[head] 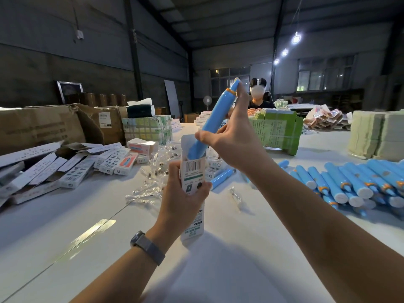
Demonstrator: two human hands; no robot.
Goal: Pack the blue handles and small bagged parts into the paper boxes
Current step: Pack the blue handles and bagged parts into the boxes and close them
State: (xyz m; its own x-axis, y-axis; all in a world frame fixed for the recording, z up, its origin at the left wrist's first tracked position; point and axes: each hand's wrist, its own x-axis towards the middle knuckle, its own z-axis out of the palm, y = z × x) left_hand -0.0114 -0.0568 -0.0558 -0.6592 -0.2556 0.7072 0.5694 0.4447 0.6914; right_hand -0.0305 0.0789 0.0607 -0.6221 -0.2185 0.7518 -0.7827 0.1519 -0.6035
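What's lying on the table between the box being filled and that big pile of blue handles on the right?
In the head view, between the box and the pile: one loose blue handle, a small clear bagged part, otherwise bare white table.

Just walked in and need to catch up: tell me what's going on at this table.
A person is packing. The left hand holds a paper box upright with its top flap open, while the right hand feeds a blue handle into it; only the lower end is inside. More blue handles lie piled to the right, boxes to the left, small bagged parts between.
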